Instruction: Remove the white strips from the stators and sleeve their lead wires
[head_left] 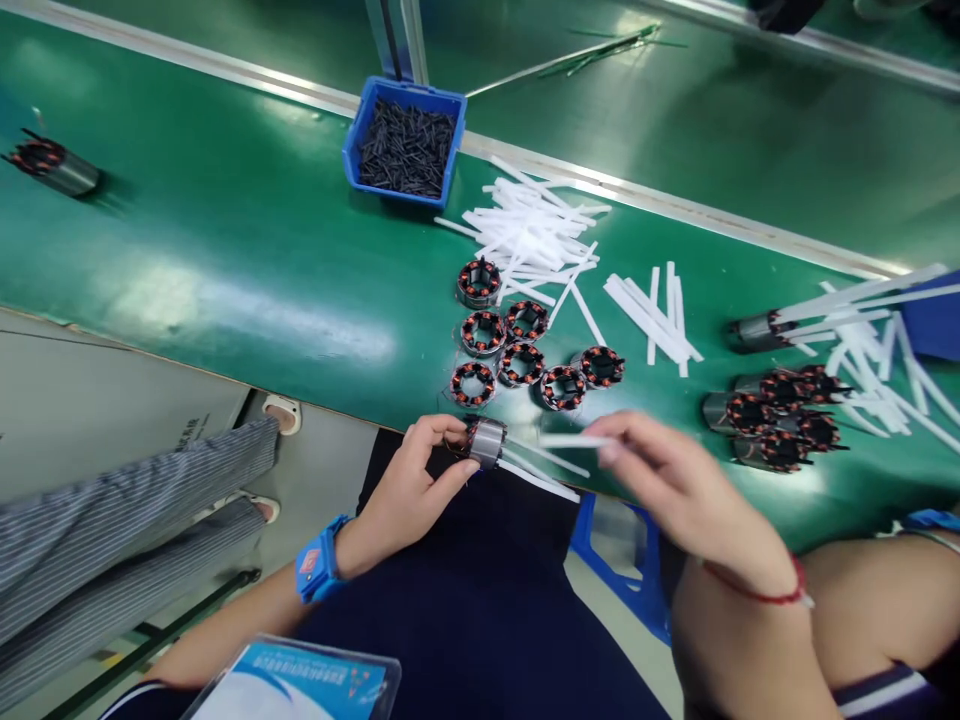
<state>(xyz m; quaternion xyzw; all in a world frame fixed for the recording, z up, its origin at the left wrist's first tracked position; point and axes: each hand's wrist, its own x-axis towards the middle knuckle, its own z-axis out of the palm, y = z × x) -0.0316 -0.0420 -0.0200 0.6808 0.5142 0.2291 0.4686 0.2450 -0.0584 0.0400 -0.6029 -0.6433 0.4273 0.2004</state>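
A blue plastic bin (401, 195) at the far side of the green desk (262, 260) holds a heap of short, thin black pieces (409, 148). The motor stator (488, 441) is held on its side at the desk's near edge: a short grey metal cylinder, with dark wiring at its left end and several white strips (551, 486) jutting from its right. The left hand (411, 488) grips it between thumb and fingers; the right hand (667, 480) pinches another white strip (576, 441). Seven stators (480, 299) with copper-coloured windings stand just beyond
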